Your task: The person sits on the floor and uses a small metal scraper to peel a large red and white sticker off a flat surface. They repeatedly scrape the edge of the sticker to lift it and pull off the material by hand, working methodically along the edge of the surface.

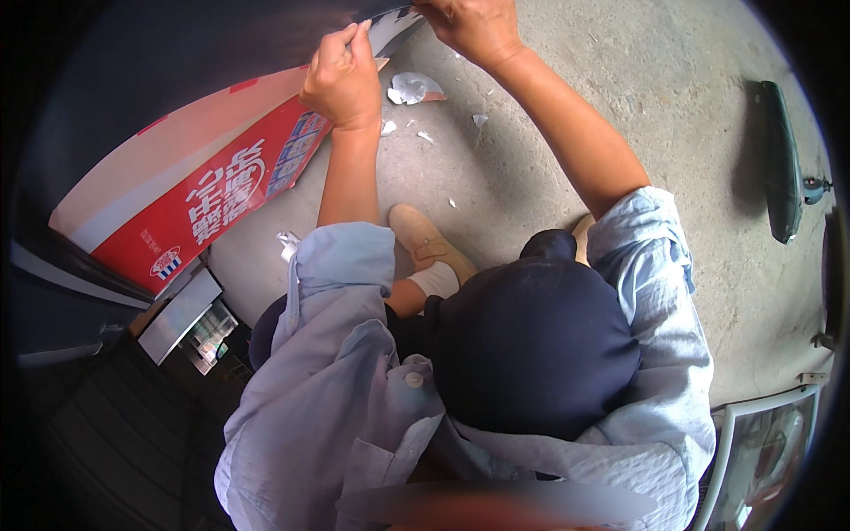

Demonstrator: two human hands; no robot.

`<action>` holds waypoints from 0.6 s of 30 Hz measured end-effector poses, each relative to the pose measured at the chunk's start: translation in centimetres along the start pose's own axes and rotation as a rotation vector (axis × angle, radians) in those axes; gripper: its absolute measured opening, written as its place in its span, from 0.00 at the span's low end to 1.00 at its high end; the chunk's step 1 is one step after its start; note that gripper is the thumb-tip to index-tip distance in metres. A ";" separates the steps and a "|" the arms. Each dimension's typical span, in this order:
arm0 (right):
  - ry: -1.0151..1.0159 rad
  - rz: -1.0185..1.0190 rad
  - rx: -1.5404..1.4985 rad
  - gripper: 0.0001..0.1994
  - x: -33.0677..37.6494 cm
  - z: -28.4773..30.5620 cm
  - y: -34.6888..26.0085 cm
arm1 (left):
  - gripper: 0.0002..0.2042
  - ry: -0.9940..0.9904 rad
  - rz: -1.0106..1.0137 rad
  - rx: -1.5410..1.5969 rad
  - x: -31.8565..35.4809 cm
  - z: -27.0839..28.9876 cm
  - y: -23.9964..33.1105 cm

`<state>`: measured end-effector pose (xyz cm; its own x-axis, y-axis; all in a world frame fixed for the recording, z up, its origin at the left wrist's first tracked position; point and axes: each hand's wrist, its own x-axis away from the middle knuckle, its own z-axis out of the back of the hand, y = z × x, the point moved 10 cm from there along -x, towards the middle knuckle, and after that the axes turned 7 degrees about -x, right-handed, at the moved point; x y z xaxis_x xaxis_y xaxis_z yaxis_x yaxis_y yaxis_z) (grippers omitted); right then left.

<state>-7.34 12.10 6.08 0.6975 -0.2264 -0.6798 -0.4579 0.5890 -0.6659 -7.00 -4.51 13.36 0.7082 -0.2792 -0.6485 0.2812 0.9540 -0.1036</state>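
A large red and beige printed sticker sheet (190,190) lies along a dark, glossy panel (221,44) on the left. Its far end is torn, with white and grey patches showing. My left hand (343,80) is closed in a pinch at the sheet's upper edge, thumb and fingers pressed together. Farther off, at the top of the view, my right hand (469,28) pinches the torn end. Its fingertips are partly cut off by the picture's rim. A thin, pale edge runs between the two hands.
White torn scraps (414,88) lie scattered on the concrete floor (567,133) beyond my tan shoe (429,241). A dark green, long flat object (781,164) stands at the right. A light-framed glass panel (768,451) is at the lower right. My dark-trousered knee (536,345) rises between my arms.
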 end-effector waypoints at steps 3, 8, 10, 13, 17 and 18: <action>0.003 0.006 0.013 0.06 0.1 -0.2 0.1 | 0.08 0.019 -0.008 -0.002 0.2 -0.3 -0.2; -0.035 -0.021 0.030 0.05 1.3 -1.3 1.4 | 0.08 -0.083 0.039 0.022 0.3 -1.4 0.2; -0.055 -0.024 0.034 0.05 1.3 -1.4 1.5 | 0.08 -0.034 0.012 0.024 0.3 -1.4 0.3; -0.038 -0.010 0.005 0.05 0.6 -0.5 1.0 | 0.08 -0.026 0.040 0.062 0.1 -1.0 0.2; -0.024 -0.011 -0.005 0.05 -0.5 0.1 0.6 | 0.07 -0.043 0.050 0.011 -0.7 -0.1 0.2; -0.022 -0.014 -0.004 0.05 -0.6 -0.1 0.6 | 0.07 -0.039 0.047 0.014 -0.7 0.0 0.2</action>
<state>-8.11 12.55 6.04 0.7162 -0.2174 -0.6632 -0.4497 0.5830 -0.6767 -7.41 -4.09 13.76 0.7453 -0.2383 -0.6226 0.2556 0.9647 -0.0632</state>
